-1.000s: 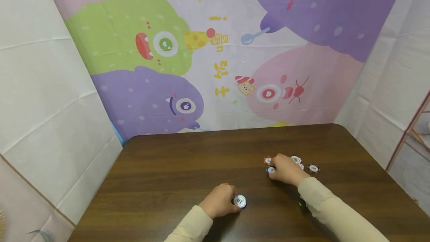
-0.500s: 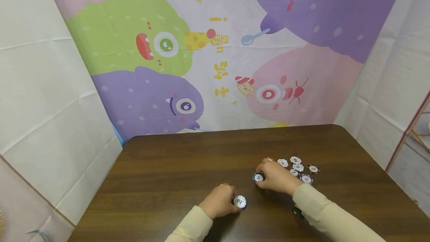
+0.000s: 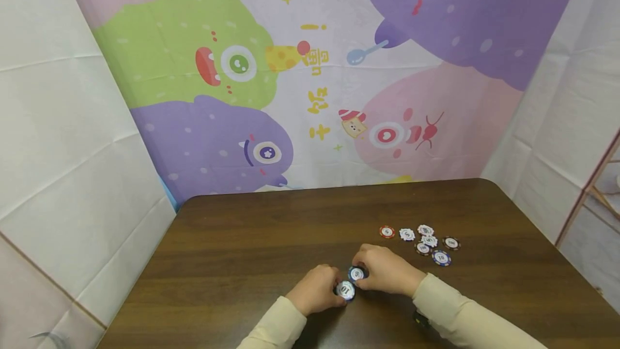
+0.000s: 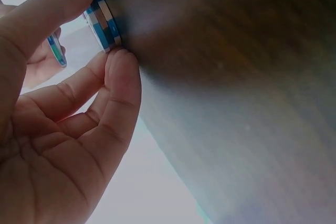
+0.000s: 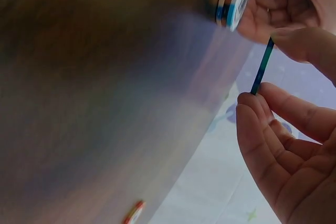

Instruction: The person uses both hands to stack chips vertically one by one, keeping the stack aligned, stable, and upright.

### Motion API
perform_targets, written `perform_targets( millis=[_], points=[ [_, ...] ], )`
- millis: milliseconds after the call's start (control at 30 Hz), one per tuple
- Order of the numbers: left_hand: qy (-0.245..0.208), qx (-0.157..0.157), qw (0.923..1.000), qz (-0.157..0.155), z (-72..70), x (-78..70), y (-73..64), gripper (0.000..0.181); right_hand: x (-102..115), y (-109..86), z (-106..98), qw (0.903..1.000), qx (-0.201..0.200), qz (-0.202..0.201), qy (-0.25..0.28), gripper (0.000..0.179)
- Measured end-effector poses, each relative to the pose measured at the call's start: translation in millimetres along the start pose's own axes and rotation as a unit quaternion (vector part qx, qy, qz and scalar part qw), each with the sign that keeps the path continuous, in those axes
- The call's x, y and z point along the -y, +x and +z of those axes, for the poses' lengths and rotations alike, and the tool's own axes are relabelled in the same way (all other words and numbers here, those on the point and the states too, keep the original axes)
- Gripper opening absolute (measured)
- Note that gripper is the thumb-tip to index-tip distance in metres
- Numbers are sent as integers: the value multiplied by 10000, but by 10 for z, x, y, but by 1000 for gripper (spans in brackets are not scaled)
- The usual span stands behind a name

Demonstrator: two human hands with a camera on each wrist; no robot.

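Observation:
My left hand (image 3: 316,291) grips a short stack of poker chips (image 3: 345,291) on the table, a white chip marked 10 on top. In the left wrist view, thumb and fingers sit on either side of the stack's striped rim (image 4: 105,24). A single blue-green poker chip (image 3: 356,273) is pinched edgewise by my right hand (image 3: 387,271), just beyond the stack. The right wrist view shows this thin chip (image 5: 263,66) between thumb and fingertips, raised off the table and apart from the stack (image 5: 234,1).
Several loose poker chips lie on the brown table (image 3: 232,252) at the right: a red one (image 3: 387,231), white ones (image 3: 407,235), dark ones (image 3: 451,243) and a blue one (image 3: 441,258). A printed cloth (image 3: 319,79) hangs behind the table's far edge.
My right hand has carried the blue-green poker chip from the loose chips leftward and nearer, up to the stack. My left hand has stayed on the stack.

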State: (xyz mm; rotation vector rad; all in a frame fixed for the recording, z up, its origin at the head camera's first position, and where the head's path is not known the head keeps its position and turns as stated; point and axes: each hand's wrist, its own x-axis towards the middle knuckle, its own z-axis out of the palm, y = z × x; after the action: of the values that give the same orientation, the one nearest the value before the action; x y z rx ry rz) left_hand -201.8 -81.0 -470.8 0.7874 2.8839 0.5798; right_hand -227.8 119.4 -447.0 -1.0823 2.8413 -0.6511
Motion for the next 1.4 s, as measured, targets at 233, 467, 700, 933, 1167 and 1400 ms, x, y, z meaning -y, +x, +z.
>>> perform_targets(
  millis=[233, 467, 700, 933, 1167, 1400],
  points=[
    [-9, -28, 9999, 112, -2, -2, 10, 22, 70, -9, 83, 9997, 53, -216, 92, 23],
    [-52, -24, 10000, 65, 0, 2, 10, 24, 121, 1, 184, 9990, 201, -384, 48, 21],
    [-64, 14, 10000, 57, -9, -4, 6, 21, 162, 4, 215, 9986, 311, -401, 126, 20],
    [-17, 68, 10000, 17, -15, -7, -3, 23, 151, 25, 271, 9989, 206, -415, 74, 20],
    [13, 52, 10000, 33, -1, 3, 5, 25, 150, 49, 300, 9989, 150, -445, 39, 19],
    [57, 31, 10000, 66, -1, 11, 13, 25, 153, 55, 294, 9989, 197, -419, -17, 19]
  ],
)
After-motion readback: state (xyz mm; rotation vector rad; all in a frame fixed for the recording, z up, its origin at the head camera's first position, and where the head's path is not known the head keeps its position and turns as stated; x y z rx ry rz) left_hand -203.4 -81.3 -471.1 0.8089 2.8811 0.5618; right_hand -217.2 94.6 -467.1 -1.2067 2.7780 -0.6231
